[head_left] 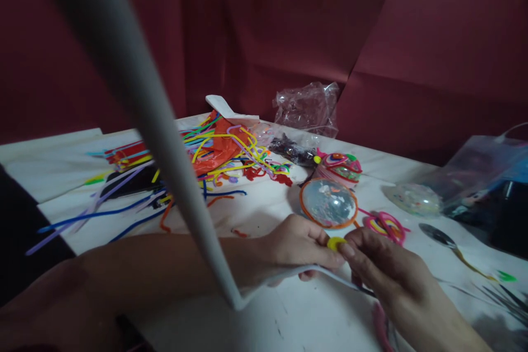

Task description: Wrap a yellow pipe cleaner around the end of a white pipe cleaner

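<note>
My left hand [291,247] and my right hand [390,269] meet low in the middle of the head view. Both have their fingers closed on a small round yellow disc [336,243], held between the fingertips above the table. Its exact make is too small to tell. A pale cord [305,268] passes under the hands. Just beyond them lies a clear plastic dome [329,203] with an orange rim. To its right rests a pink, orange and yellow coil of pipe cleaners [385,227].
A pile of coloured pipe cleaners [223,146] spreads across the left on a white table [264,212]. Behind stand a clear plastic bag [307,107] and a decorated dome [339,168]. Right lie another clear dome [414,198] and scissors [505,300]. A thick grey strand [165,126] crosses the view.
</note>
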Tool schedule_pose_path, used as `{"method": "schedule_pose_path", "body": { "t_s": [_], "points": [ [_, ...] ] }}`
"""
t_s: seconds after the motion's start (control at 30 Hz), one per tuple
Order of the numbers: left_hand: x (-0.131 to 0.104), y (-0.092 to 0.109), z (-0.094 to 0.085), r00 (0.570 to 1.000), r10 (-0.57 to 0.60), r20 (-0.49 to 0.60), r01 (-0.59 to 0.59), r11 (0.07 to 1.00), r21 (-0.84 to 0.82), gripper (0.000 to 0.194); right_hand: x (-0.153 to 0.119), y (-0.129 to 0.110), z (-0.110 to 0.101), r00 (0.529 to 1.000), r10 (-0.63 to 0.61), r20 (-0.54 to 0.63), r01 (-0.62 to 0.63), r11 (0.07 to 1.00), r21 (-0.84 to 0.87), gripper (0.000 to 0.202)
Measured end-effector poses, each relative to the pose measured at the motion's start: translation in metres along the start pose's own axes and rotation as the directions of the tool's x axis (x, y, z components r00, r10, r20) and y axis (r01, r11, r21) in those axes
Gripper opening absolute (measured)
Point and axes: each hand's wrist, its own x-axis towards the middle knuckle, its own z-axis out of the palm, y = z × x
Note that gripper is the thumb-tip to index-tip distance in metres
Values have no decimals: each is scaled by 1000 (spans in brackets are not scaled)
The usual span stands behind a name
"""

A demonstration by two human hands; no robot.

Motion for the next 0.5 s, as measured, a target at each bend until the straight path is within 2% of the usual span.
{"method": "schedule_pose_path", "body": {
  "t_s": [0.1, 0.2, 0.3, 0.37, 0.43, 0.5],
  "points": [
    [3, 2, -5, 998, 32, 57, -38, 993, 115, 25, -1, -1, -1, 999, 16, 44, -12, 995, -100, 47],
    [3, 6, -8, 995, -40, 88, 16, 967, 256, 22, -5, 2, -2, 987, 15, 158, 10, 988, -157, 40],
    [0, 10, -6, 982, -148, 121, 72, 872, 484, 24, -12, 13, -1, 969, -22, 247, 67, 982, -177, 31],
    [-2, 10, -4, 970, -190, 154, 56, 786, 616, 28, -16, 20, 2, 965, -57, 257, 104, 980, -172, 26],
    [-3, 7, -2, 968, -182, 175, 27, 763, 646, 30, -17, 21, 3, 963, -76, 258, 121, 979, -163, 24],
    [0, 3, -2, 981, -134, 141, 41, 850, 525, 26, -14, 15, 2, 966, -47, 255, 82, 988, -129, 29]
  ]
}}
